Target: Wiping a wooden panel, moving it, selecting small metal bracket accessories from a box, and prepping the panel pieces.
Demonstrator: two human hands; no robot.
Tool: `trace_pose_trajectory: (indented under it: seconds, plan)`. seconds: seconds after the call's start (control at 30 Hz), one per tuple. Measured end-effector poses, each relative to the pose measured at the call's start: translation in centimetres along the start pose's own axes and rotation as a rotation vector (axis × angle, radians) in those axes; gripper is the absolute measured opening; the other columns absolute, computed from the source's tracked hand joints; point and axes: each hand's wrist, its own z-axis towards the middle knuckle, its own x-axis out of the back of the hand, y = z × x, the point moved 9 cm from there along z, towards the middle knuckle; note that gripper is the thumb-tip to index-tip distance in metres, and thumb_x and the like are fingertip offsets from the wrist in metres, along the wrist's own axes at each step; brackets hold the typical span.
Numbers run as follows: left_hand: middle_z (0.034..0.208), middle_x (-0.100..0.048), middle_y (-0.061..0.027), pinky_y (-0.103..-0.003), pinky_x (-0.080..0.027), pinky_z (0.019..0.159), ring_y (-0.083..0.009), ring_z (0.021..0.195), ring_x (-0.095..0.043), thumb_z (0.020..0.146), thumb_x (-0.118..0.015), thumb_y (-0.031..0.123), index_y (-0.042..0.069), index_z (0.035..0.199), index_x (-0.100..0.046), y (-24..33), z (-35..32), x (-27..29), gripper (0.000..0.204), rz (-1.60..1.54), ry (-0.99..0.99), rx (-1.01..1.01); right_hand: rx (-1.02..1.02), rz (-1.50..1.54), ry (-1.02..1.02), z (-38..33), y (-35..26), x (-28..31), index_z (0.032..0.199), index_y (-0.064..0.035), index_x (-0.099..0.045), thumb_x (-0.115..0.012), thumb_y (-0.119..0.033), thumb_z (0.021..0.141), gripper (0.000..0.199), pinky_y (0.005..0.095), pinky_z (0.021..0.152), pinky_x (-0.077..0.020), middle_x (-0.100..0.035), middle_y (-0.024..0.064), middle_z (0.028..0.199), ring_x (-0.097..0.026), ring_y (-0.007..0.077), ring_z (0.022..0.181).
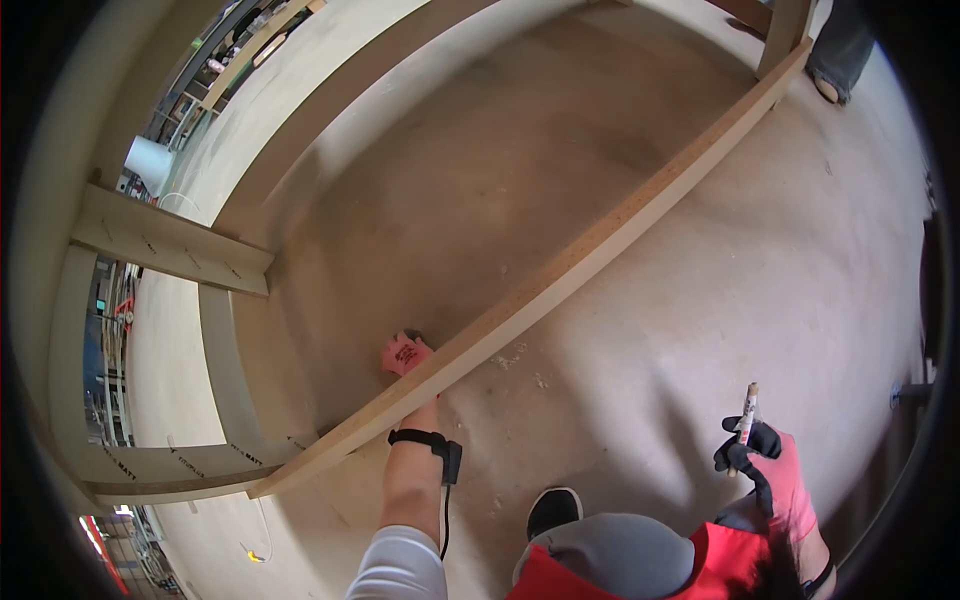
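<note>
- Far L: pale boards w/ dark printing, one short crosspiece (175, 240) sticking inward, one lower board (190, 465) meeting the long beam's near end.
- Behind these, upper L: white bucket-like item (150, 162), shelving beyond, too small to read.
- Lower L, on floor (810, 260): small yellow item (253, 556), type unclear.
- L-ctr: your L hand (405, 353), pink glove w/ dark fingertips, on far side of beam; your wrist is hidden by it. Fingers partly out of sight; can't tell if they're spread or gripping.
- Same arm: black strap w/ small box (452, 464) and cable, pale sleeve below.
- Ctr: long wooden beam (540, 292), running diag. from lower L to upper R, approx. full length in view; pale crumbs (510, 355) on floor just beside it, your side.
- Lower ctr: your dark shoe (553, 510), pale rim; red garment (722, 560) to its R.
- R: your R hand (775, 475), pink/black glove, fingers closed round a slim white marker (747, 412) w/ brownish ends, tip up, well apart from beam.
- Upper R: another person's leg (842, 50), dark trousers, near beam's far end.
</note>
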Motion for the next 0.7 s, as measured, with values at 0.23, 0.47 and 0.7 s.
trace_pose_trajectory:
  seconds: [0.23,0.47,0.7]
  plan:
    - [0.096,-0.054,-0.0130,-0.036,-0.045,0.077,-0.0278,0.091,-0.053,0.071,-0.065,0.029,0.004,0.088,-0.053,-1.0,1.4,0.6,0.032,0.564,-0.114,-0.046,0.016,-0.016,0.022,0.3,0.0,-0.2,0.105,0.0125,-0.050,-0.050,0.000,0.076,0.032,0.0230,0.062,-0.0433,-0.060,0.0105,0.071,-0.054,0.0125,0.064]
    - [0.085,-0.056,-0.0103,-0.034,-0.044,0.068,-0.0262,0.084,-0.056,0.071,-0.065,0.034,0.007,0.087,-0.054,4.1,2.2,0.2,0.033,0.770,-0.300,-0.012,0.016,-0.070,0.044,0.0,-0.7,-0.4,0.105,0.0127,-0.050,-0.050,0.001,0.076,0.031,0.0239,0.061,-0.0434,-0.060,0.0112,0.070,-0.055,0.0137,0.064]
    - [0.079,-0.058,-0.0088,-0.033,-0.042,0.067,-0.0239,0.076,-0.057,0.070,-0.064,0.041,0.006,0.081,-0.051,2.6,2.4,0.8,0.039,0.811,-0.127,-0.083,0.017,-0.069,0.006,0.1,-1.0,-0.9,0.105,0.0121,-0.051,-0.052,0.001,0.077,0.029,0.0240,0.061,-0.0443,-0.061,0.0114,0.072,-0.056,0.0139,0.064]
